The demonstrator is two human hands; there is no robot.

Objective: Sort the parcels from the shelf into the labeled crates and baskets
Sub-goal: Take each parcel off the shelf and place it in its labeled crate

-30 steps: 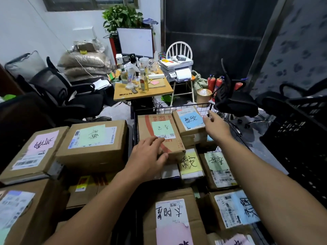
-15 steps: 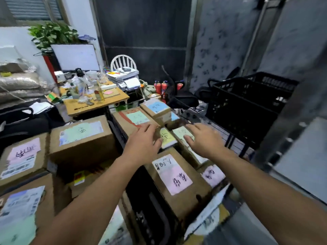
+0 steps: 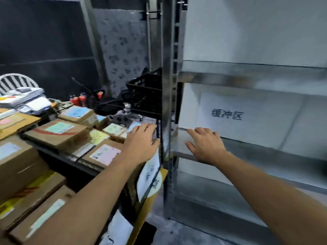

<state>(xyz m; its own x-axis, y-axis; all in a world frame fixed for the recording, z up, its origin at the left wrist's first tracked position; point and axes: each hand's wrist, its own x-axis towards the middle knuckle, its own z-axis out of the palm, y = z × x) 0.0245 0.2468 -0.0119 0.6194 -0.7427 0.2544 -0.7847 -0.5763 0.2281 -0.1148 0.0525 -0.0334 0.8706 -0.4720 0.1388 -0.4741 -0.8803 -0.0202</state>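
**Hands: left hand (image 3: 139, 144) open over the basket edge, right hand (image 3: 205, 145) open over the shelf (image 3: 256, 151)**

Both hands reach forward palm down with the fingers straight and spread, and neither holds anything. The left hand is at the right-hand end of a wire basket (image 3: 58, 152), with its thumb close to the basket's corner wire. The frame is too blurred to show whether it touches the wire.

The parcels (image 3: 74, 133) are brown cardboard boxes lying flat and packed side by side in that basket, all to the left of the left hand. A box with a pink label (image 3: 106, 153) lies just beside the left wrist. Boxes with a yellow label (image 3: 98, 136) and a green label (image 3: 59, 127) lie further left, and one with a blue label (image 3: 77, 112) is at the back. More boxes are stacked at the lower left, outside the basket. A white paper label (image 3: 149, 172) hangs on the basket's end, under the left forearm.

The right hand is spread just above the metal shelf board, near its front edge, and I cannot tell whether it touches. The shelf's upright post (image 3: 167, 103) stands between the two hands, so the right hand is well apart from the parcels.

Behind the right hand's fingers, a white sign (image 3: 228, 114) with dark characters is fixed to the back of the shelf. A black crate (image 3: 146, 92) sits beyond the left hand, against the post.
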